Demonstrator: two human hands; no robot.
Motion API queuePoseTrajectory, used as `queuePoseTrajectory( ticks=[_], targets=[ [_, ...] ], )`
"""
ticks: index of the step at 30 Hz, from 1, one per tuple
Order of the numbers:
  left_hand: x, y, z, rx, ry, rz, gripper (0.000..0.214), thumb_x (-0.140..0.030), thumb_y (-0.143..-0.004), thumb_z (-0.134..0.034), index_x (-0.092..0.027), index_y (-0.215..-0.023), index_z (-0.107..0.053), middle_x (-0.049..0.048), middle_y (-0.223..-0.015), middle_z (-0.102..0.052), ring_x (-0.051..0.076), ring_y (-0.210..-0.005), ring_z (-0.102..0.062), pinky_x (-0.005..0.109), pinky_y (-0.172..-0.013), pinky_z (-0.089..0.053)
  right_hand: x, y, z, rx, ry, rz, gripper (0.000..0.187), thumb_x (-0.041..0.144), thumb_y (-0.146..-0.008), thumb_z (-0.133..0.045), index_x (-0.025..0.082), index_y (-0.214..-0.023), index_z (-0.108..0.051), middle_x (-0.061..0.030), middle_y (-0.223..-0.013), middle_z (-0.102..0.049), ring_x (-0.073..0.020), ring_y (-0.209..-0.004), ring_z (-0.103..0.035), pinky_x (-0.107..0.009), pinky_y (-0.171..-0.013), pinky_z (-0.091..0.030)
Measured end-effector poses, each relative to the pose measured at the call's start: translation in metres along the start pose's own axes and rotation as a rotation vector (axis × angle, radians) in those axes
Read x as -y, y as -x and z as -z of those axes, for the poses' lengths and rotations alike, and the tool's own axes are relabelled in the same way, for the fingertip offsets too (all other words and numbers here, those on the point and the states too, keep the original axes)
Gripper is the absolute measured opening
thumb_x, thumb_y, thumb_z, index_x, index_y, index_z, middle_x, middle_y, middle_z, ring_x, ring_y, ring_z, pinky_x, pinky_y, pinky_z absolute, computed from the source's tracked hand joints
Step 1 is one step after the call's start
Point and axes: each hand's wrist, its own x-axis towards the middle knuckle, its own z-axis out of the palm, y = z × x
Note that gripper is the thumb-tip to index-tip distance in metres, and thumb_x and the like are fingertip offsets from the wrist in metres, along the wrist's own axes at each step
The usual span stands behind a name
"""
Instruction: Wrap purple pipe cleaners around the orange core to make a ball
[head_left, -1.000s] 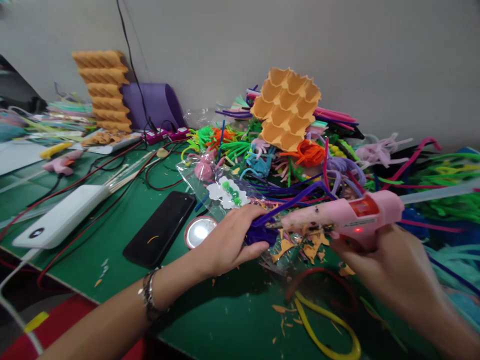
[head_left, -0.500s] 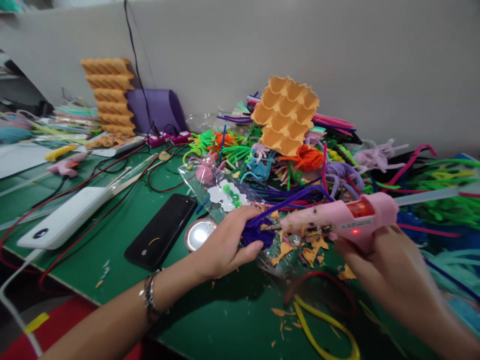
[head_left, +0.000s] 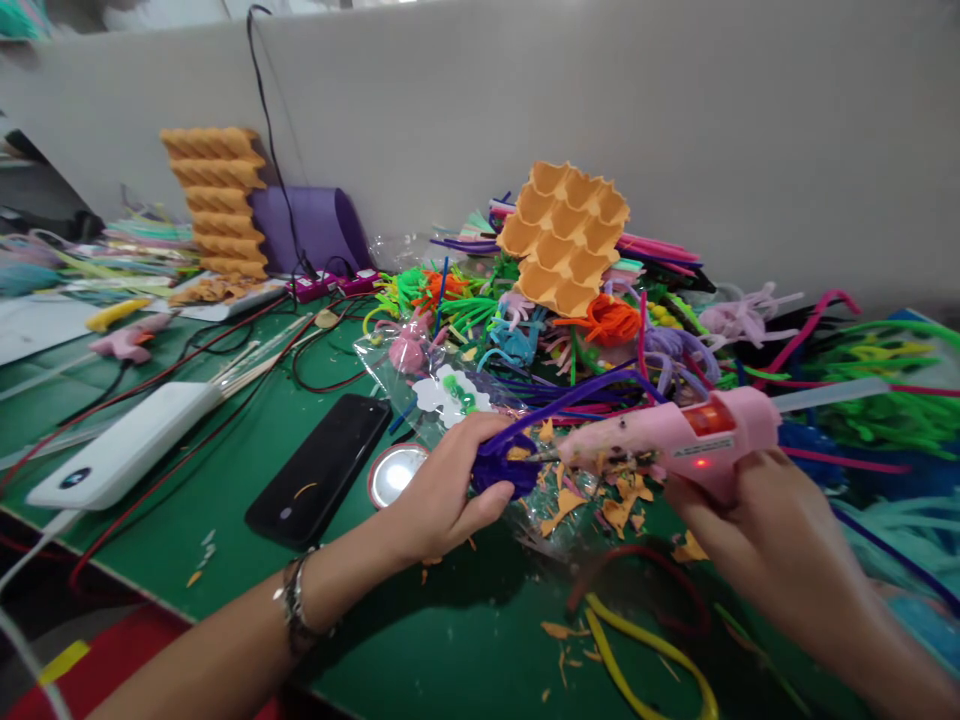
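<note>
My left hand (head_left: pixel 457 490) is closed around a dark blue-purple bundle of pipe cleaners (head_left: pixel 504 470), with one long stem bending up and away to the right. A pink hot glue gun (head_left: pixel 675 440) is gripped in my right hand (head_left: pixel 765 530). Its red light glows, and a clear glue stick (head_left: pixel 832 396) juts from its back. The metal nozzle points left, at or very near the bundle; I cannot tell if they touch. Beneath both lies a clear plastic bag (head_left: pixel 555 520) strewn with orange scraps (head_left: pixel 622 505).
A black phone (head_left: pixel 319 470), a white power bank (head_left: pixel 127 450) and a round silver tin (head_left: pixel 396 474) lie on the left. Behind are heaped pipe cleaners (head_left: pixel 472 310) and an orange egg tray piece (head_left: pixel 566 240). A second pink glue gun (head_left: pixel 131 340) rests far left, among red cables (head_left: pixel 187 440).
The glue gun and my right hand have shifted slightly left. My left hand still holds the bundle, where a small orange patch now shows by the nozzle. The view has tilted a little.
</note>
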Motion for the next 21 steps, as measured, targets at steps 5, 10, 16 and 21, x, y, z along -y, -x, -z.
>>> queuePoseTrajectory(
  ticks=[5, 10, 16, 21],
  targets=[
    [0.001, 0.001, 0.000, -0.009, 0.000, -0.017, 0.035, -0.030, -0.087, -0.040, -0.015, -0.118, -0.036, 0.0136, -0.114, -0.053, 0.022, -0.106, -0.052, 0.038, -0.088, -0.046, 0.002, -0.005, 0.001, -0.050, 0.008, 0.039, 0.023, 0.026, -0.078, -0.036, 0.028, -0.058, -0.025, 0.0020, -0.042, -0.037, -0.0139, -0.034, -0.037, -0.026, -0.034, -0.026],
    [0.000, 0.000, 0.000, -0.042, -0.033, -0.040, 0.033, -0.030, -0.087, -0.041, -0.016, -0.117, -0.037, 0.0128, -0.110, -0.053, 0.022, -0.102, -0.053, 0.038, -0.085, -0.048, 0.005, -0.008, 0.004, -0.021, -0.021, 0.000, 0.021, 0.028, -0.076, -0.037, 0.027, -0.056, -0.031, 0.0005, -0.041, -0.040, -0.0160, -0.034, -0.040, -0.027, -0.034, -0.027],
    [0.001, -0.001, -0.002, -0.077, -0.057, -0.081, 0.031, -0.029, -0.087, -0.041, -0.018, -0.115, -0.037, 0.0116, -0.108, -0.054, 0.022, -0.101, -0.053, 0.039, -0.084, -0.048, -0.003, 0.004, -0.005, 0.012, 0.005, -0.021, 0.030, 0.033, -0.078, -0.041, 0.027, -0.049, -0.035, 0.0021, -0.040, -0.029, -0.0205, -0.045, -0.049, -0.030, -0.042, -0.035],
    [0.005, -0.002, 0.000, -0.145, -0.088, -0.075, 0.029, -0.026, -0.086, -0.040, -0.018, -0.114, -0.037, 0.0109, -0.105, -0.053, 0.021, -0.097, -0.053, 0.037, -0.083, -0.048, -0.016, 0.007, -0.006, -0.030, 0.047, 0.014, 0.023, 0.035, -0.081, -0.039, 0.022, -0.068, -0.054, -0.0055, -0.060, -0.049, -0.0210, -0.057, -0.056, -0.029, -0.044, -0.039]
  ],
)
